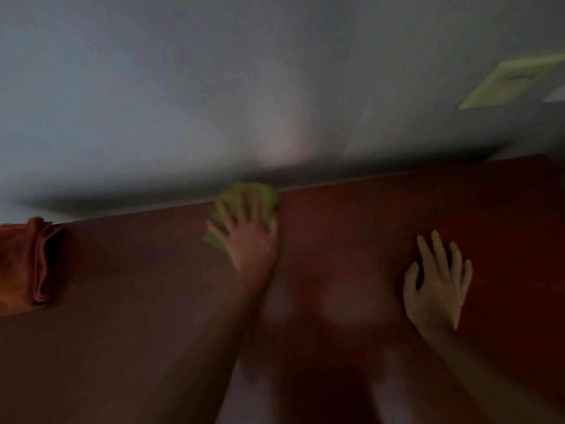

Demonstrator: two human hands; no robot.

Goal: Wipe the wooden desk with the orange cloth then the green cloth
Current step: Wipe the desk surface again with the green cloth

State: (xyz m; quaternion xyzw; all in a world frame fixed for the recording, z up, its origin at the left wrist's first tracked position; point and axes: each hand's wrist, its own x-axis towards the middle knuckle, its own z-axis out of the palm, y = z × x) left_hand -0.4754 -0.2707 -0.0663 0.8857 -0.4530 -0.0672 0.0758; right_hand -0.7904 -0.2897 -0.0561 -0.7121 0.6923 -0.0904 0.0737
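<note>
Green cloth (244, 206) pressed flat at the far edge of the wooden desk (137, 316); orange cloth (27, 264) set aside.

Taken from the green cloth as landmark: well to its left, at the frame edge, the orange cloth is seen folded on the desk top, touched by neither hand. The green cloth itself is covered by the left hand (244, 237), fingers straight and spread, palm down (picture blurred, so finer detail is not recorded). To the cloth's right and nearer the person, the right hand (437, 286) is laid flat on bare wood, fingers extended, nothing held. Far right of the cloth, a pale wall plate (513, 81) is noted on the grey wall.
</note>
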